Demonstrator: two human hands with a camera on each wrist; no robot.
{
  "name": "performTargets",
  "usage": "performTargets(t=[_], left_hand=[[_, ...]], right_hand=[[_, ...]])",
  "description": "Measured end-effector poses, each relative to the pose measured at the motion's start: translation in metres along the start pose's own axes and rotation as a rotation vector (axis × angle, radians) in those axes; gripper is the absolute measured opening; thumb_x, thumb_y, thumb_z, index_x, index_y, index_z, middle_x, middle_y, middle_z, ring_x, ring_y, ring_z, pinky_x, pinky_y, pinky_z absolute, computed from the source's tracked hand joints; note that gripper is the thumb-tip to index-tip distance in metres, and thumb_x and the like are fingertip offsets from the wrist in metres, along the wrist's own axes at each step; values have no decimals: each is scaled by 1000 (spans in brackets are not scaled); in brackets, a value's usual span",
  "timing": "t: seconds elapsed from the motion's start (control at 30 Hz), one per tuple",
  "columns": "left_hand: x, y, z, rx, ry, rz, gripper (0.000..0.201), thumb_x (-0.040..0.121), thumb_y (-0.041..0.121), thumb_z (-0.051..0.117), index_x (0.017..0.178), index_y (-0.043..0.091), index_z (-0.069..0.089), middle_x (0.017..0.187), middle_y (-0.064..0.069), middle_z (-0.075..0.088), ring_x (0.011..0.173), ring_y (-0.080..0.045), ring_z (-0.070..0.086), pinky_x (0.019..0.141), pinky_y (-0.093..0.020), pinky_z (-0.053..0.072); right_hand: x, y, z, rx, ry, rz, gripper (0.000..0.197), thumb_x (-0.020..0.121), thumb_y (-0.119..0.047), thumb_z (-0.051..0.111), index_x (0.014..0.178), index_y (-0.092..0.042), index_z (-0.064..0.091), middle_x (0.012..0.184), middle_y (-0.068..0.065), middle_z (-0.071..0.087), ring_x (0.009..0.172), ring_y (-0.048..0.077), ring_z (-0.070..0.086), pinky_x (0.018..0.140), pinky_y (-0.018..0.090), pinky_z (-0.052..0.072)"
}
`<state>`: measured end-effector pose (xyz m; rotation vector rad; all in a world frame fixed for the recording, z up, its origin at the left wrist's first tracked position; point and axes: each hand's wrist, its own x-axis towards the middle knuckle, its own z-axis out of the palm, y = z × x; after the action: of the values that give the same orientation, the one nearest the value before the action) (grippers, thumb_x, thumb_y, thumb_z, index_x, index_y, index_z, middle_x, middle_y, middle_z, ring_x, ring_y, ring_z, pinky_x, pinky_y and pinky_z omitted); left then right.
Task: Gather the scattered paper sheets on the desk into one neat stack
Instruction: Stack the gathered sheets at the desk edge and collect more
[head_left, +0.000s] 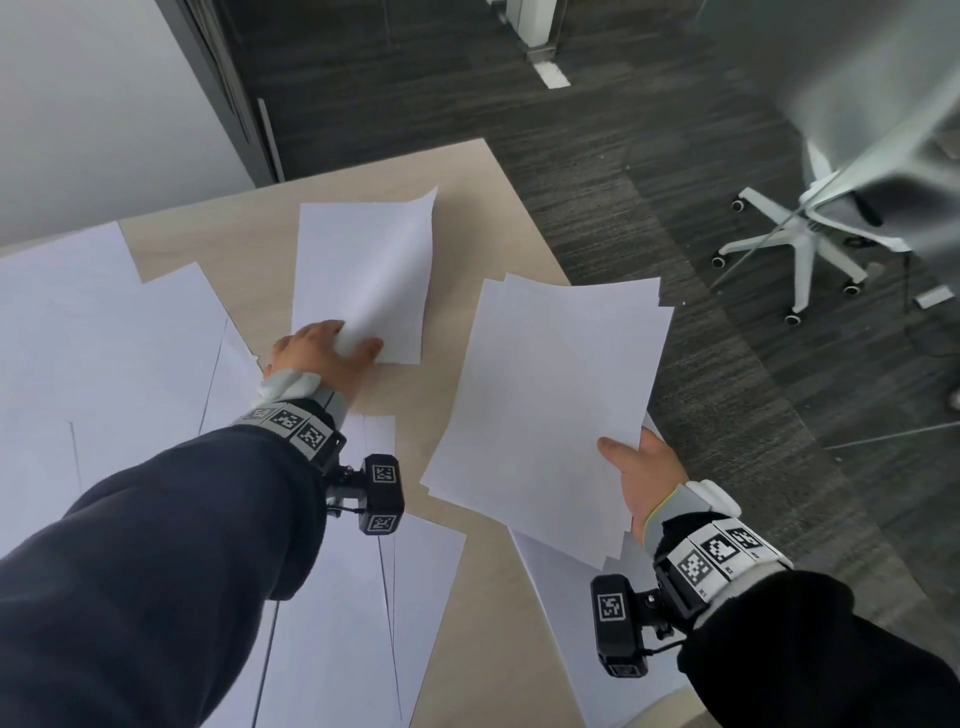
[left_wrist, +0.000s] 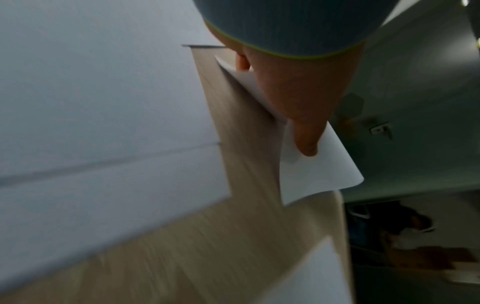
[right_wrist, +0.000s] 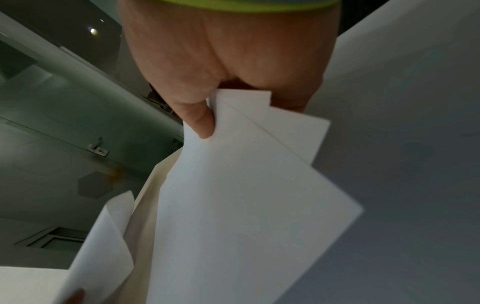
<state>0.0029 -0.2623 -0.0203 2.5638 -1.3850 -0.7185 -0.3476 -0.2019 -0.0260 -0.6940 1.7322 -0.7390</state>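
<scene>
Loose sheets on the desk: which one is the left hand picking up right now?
The single sheet near the desk's far edge, its far right corner curling up. The left hand pinches its near edge; the others lie flat.

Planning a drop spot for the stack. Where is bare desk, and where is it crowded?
Bare desk shows along the far edge and right of the lifted sheet that the left hand pinches. A narrower wedge lies between the near sheets. The left side is covered by overlapping sheets. The right hand holds the stack over the right edge.
</scene>
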Motion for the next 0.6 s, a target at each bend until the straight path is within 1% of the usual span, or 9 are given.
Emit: performTargets(t=[0.1,0.17,0.27,0.33,0.4,0.43,0.5,0.53,0.6], left_hand=[[-31,20,-5,-203,-37,9,78,83,78,51,143,28,51,139,-4,61,116,-30,62,94,-43,52],[-60,31,-3,-238,-101,54,83,84,77,52,148,26,46,145,-4,57,120,-29,61,94,-42,51],[-109,35,13,-243,-218,165,87,79,81,55,148,29,47,148,0,54,128,-25,57,105,-42,47],[-135,31,32,-210,-290,263,90,74,86,53,147,34,48,152,8,49,139,-17,47,115,-40,39],[-157,28,52,-92,-349,386,95,71,91,43,148,36,45,158,14,39,149,-11,29,123,-39,26],[-166,27,61,-7,-371,453,94,73,91,38,150,37,43,161,16,32,152,-9,20,125,-39,18],[-181,25,73,128,-385,546,89,78,90,35,152,40,36,165,19,17,154,-8,5,126,-39,7],[-188,24,79,166,-382,569,89,78,90,34,152,41,34,166,19,11,155,-8,0,126,-40,4],[-200,24,86,197,-396,591,90,77,90,35,153,42,31,167,20,4,154,-8,-6,126,-41,3]], right_hand=[[-6,-2,-4,30,-13,-1,23,92,-6,59,105,-23,69,92,-1,74,90,26,69,90,47,55],[-10,-1,-6,57,-11,12,26,92,-4,59,106,-24,69,94,0,74,91,27,69,88,46,55],[-18,3,-12,77,-28,27,28,90,-7,60,105,-28,71,97,3,76,93,30,71,88,51,56],[-23,6,-15,105,-31,55,28,91,-12,60,110,-29,70,99,5,76,92,30,72,85,50,57],[-30,10,-19,108,-13,101,22,92,-31,60,112,-33,69,102,5,75,91,31,71,83,51,58],[-34,13,-21,94,0,128,30,87,-48,59,113,-36,67,106,3,74,95,32,70,88,54,56],[-36,21,-23,84,14,154,63,71,-76,52,118,-37,65,115,-3,71,107,30,67,99,54,50],[-39,25,-26,88,9,151,71,68,-82,49,119,-34,66,115,-4,72,107,28,67,100,51,50],[-46,27,-27,63,-46,104,55,80,-70,54,115,-29,67,108,-5,75,101,23,70,95,47,53]])
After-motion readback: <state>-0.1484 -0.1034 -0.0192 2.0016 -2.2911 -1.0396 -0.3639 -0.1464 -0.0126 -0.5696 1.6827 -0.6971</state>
